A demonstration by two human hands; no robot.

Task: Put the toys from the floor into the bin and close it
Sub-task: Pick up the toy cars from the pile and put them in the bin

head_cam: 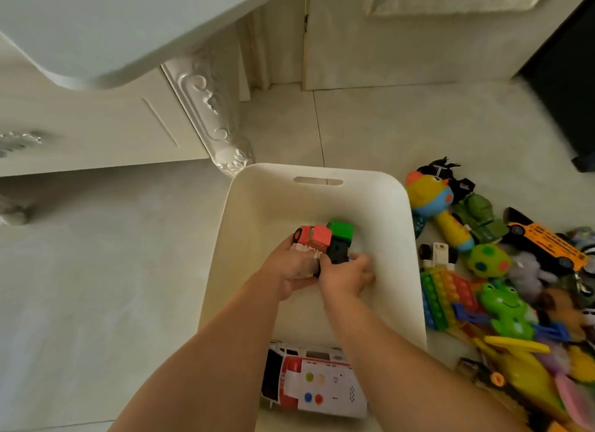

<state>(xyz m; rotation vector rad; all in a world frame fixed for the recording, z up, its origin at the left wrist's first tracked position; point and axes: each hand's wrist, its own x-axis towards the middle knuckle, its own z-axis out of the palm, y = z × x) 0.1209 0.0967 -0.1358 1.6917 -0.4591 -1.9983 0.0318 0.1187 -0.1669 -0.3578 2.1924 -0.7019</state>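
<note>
Head view looks down into the white bin (399, 238), which stands open on the tiled floor with its handle slot on the far wall. Both hands are low inside it, near the middle. The left hand (294, 267) is wrapped around a red and white truck (310, 240), fingers curled under its body; the right hand (346, 275) has its fingers closed on a green and black truck (339, 243) just beside it, the two toys touching. Holding them this deep suggests they are being set on the bottom rather than dropped — apart from them the bin looks empty, so the task seems barely begun.

Just outside the near wall a large white and red vehicle (317, 385) lies on the floor, partly under the arms. Right of the bin the remaining toys (502, 286) are heaped within easy reach — a plush bird rattle, an orange bus, a green frog and a rainbow pop mat among them. No lid shows anywhere. A white carved cabinet (96, 135) stands far left.
</note>
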